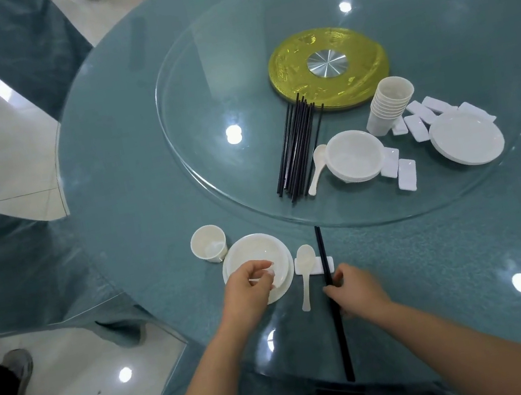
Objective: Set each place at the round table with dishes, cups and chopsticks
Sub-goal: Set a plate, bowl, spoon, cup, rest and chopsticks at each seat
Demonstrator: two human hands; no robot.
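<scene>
Now left hand [247, 286] grips bowl [255, 255] rim; right hand [355, 290] pinches chopsticks [326, 265] on rest [314, 266].

Open tabletop [439, 270] is left right of the black chopsticks [331, 289]. Left of them, passage is blocked by spoon [306, 269], stacked bowl and plate [258, 260], and cup [209, 244].

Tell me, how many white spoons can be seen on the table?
2. One spoon lies at the near place setting, its bowl on the white rest. The other spoon lies on the glass turntable, between the chopstick bundle and the bowl stack. More may be hidden.
</scene>
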